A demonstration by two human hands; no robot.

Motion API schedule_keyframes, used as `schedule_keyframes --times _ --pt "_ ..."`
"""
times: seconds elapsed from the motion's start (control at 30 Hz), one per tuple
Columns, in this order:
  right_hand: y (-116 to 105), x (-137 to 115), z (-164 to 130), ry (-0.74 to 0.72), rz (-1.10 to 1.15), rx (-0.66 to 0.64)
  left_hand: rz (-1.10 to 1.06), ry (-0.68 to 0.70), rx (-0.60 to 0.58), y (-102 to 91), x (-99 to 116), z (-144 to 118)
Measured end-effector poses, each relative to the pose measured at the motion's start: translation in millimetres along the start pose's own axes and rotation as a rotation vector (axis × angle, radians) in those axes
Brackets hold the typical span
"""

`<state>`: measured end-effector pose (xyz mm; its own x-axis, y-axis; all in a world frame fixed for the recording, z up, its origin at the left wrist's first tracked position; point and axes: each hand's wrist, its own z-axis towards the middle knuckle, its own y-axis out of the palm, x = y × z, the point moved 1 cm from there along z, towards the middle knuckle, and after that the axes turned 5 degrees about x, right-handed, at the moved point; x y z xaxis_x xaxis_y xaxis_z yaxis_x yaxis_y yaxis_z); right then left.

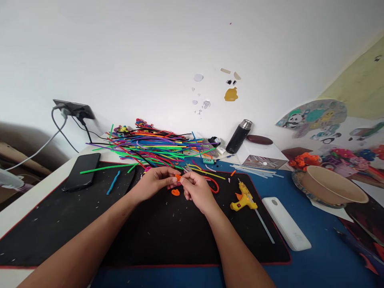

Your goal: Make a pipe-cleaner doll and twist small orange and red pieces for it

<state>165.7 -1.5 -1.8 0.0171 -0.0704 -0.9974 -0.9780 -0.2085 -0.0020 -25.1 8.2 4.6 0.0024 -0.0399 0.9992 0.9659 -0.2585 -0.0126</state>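
A small orange piece (178, 177) sits between the left hand (153, 184) and right hand (198, 189), both pinching it above the black mat (165, 236). Just nearer lies an orange curl (175, 193); well to the right, a yellow glue gun (246, 200).

Held piece (178, 177): orange
Pipe cleaners (160, 144): multicoloured
Twisted stem (113, 183), nine o'clock: blue
Mat (168, 236): black, red-edged
Glue gun (246, 201): yellow, orange trigger (239, 197)
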Motion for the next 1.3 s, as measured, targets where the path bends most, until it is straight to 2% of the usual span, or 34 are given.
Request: schedule_keyframes --times 0.3,0.7,1.07,1.3 --pt "2 -1 -3 -0.006 -0.056 -0.019 0.027 0.006 -0.002 2.7 4 -1" --pt "5 2 -1 -0.064 -0.094 -0.023 0.084 0.063 0.072 4.4 -3 -2" --pt "12 6 -5 -0.157 -0.129 0.024 -0.011 -0.01 0.024 4.3 -1 0" --pt "13 9 -3 -0.144 -0.147 0.076 0.205 0.112 0.077 7.9 -4 -4"
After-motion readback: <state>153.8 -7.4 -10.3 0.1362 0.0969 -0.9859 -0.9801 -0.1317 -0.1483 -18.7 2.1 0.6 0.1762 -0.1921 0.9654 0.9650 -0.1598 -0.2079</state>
